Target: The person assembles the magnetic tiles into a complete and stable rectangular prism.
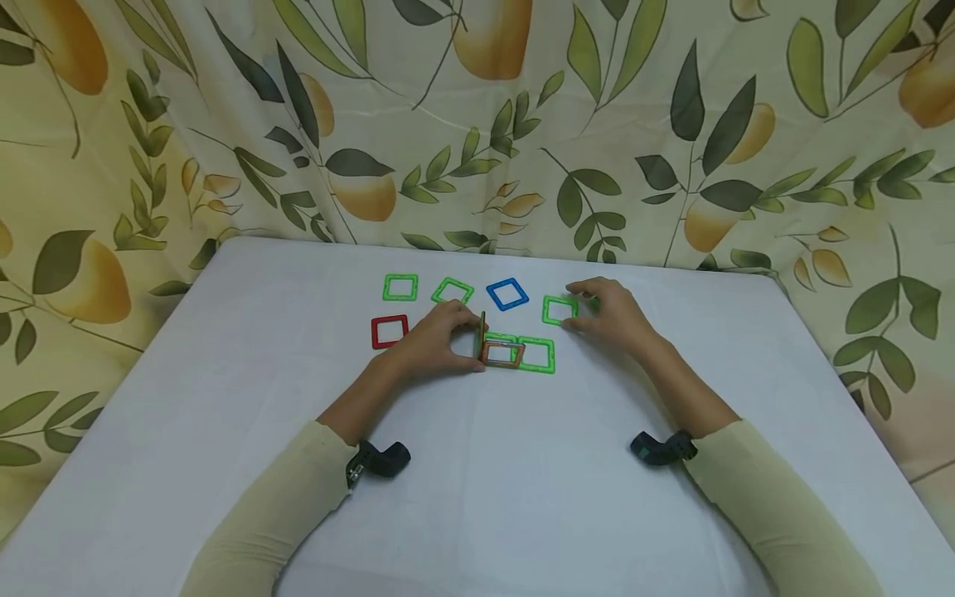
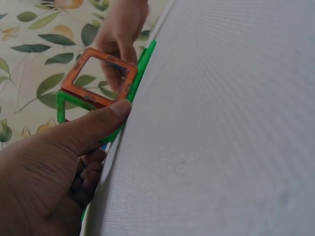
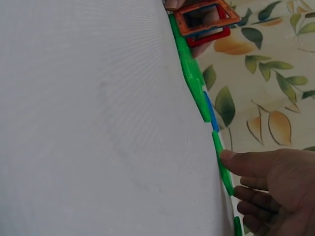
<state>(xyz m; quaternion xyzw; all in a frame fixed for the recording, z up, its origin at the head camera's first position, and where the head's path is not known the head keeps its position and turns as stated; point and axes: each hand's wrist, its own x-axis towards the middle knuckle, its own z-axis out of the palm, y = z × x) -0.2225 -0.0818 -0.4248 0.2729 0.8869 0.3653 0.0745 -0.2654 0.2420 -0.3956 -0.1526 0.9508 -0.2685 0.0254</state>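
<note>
My left hand (image 1: 431, 342) (image 2: 54, 152) grips an upright green tile (image 1: 480, 338) (image 2: 61, 107), thumb at its lower corner. Joined to it at an angle, an orange tile (image 1: 488, 355) (image 2: 72, 78) (image 3: 231, 14) stands over two green square tiles lying side by side, the right one (image 1: 550, 356) showing fully. My right hand (image 1: 615, 315) (image 3: 285, 182) pinches a flat green square tile (image 1: 547, 310) (image 3: 224, 167) farther back on the right, thumb on its near edge and fingers at the far side. Its curled fingers are partly hidden in the head view.
Behind the left hand lie two green tiles (image 1: 400, 276) (image 1: 454, 282), with a red tile (image 1: 375, 334) nearer on the left. A blue tile (image 1: 507, 283) lies between the hands. Part of another green piece (image 1: 594, 304) (image 3: 238, 226) shows beside the right hand. A patterned cloth hangs behind the white table (image 1: 477, 497).
</note>
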